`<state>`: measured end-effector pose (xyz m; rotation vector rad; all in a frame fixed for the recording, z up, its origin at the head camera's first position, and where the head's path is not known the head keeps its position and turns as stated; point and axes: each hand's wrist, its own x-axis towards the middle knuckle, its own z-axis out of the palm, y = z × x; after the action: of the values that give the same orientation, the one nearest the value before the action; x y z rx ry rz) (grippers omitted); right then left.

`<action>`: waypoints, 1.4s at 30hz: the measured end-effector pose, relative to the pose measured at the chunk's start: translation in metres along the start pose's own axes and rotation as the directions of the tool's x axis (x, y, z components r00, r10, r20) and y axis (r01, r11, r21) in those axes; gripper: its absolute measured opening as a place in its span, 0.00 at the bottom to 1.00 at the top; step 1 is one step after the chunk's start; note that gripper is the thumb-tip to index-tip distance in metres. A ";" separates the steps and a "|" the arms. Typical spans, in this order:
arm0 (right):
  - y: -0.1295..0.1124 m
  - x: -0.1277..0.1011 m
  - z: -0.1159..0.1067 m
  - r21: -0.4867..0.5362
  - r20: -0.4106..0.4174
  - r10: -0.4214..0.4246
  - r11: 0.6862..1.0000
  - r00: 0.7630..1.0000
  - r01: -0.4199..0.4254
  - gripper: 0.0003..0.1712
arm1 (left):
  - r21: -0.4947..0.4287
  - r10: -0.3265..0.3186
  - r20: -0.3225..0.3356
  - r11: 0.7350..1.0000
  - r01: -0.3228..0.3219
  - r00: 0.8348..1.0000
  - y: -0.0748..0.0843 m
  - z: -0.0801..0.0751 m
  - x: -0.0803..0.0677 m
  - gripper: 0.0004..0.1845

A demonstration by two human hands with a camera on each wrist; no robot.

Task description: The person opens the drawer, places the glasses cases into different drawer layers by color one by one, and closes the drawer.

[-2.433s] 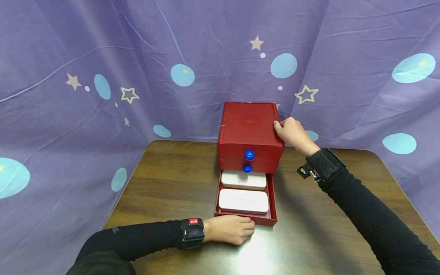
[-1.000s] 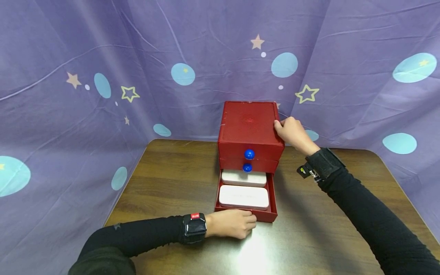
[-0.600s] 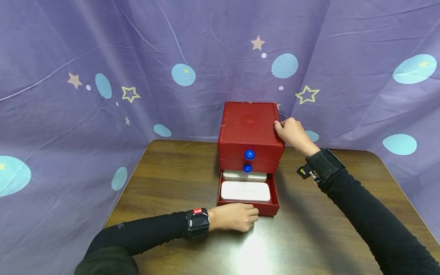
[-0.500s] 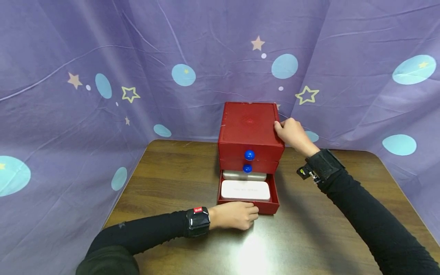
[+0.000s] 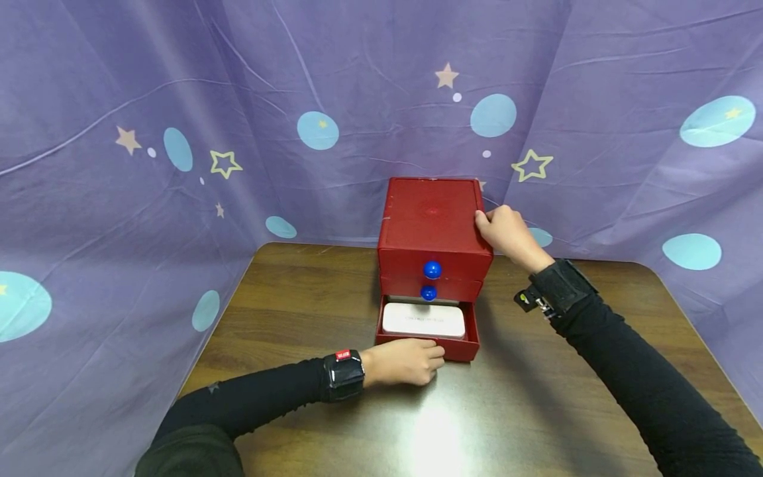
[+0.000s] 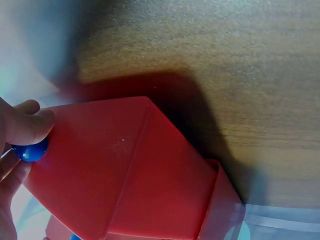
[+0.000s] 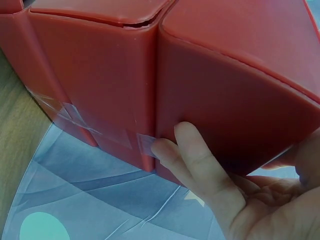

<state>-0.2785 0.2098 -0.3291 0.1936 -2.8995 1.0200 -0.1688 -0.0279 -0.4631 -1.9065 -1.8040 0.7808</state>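
Note:
A red drawer box (image 5: 430, 218) with blue knobs stands at the back of the table. Its bottom drawer (image 5: 469, 331) is pulled partway out and bears a white oblong case (image 5: 423, 319). Behind that, only a strip of a second pale case shows under the upper drawers. My left hand (image 5: 402, 362) is at the drawer front; in the left wrist view, its thumb and fingers pinch the drawer's blue knob (image 6: 31, 151). My right hand (image 5: 508, 232) grips the box's upper right edge, thumb on top. In the right wrist view its fingers (image 7: 200, 155) lie against the red wall.
The box stands on a brown wooden table (image 5: 298, 298), near its far edge. A purple curtain (image 5: 357, 79) with stars and blue ovals hangs right behind it. Two upper drawers, with blue knobs (image 5: 432, 269), are closed.
My left hand has moved away from me, pushing the bottom drawer further into the box. The rear case has slid almost out of sight. My right hand has stayed at the box's edge.

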 end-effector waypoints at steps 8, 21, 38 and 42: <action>0.000 0.000 0.000 -0.009 -0.004 0.003 1.000 1.000 -0.003 0.32 | 0.002 -0.011 0.029 1.000 0.011 1.000 -0.007 0.007 0.001 0.12; 0.001 0.000 0.001 -0.032 -0.014 0.001 0.999 1.000 -0.001 0.32 | -0.016 -0.069 0.030 0.997 0.070 0.997 -0.018 0.026 0.005 0.13; 0.001 0.002 0.002 -0.053 -0.037 -0.019 0.998 0.999 0.017 0.32 | 0.026 -0.104 0.073 0.994 0.102 0.992 -0.032 0.043 0.013 0.11; 0.000 0.002 0.001 -0.062 -0.042 -0.017 0.998 0.999 0.015 0.33 | 0.023 -0.113 0.063 0.994 0.111 0.992 -0.035 0.047 0.014 0.11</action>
<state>-0.2806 0.2089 -0.3299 0.1894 -2.8816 0.9195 -0.2252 -0.0149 -0.4785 -1.7693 -1.9160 0.8259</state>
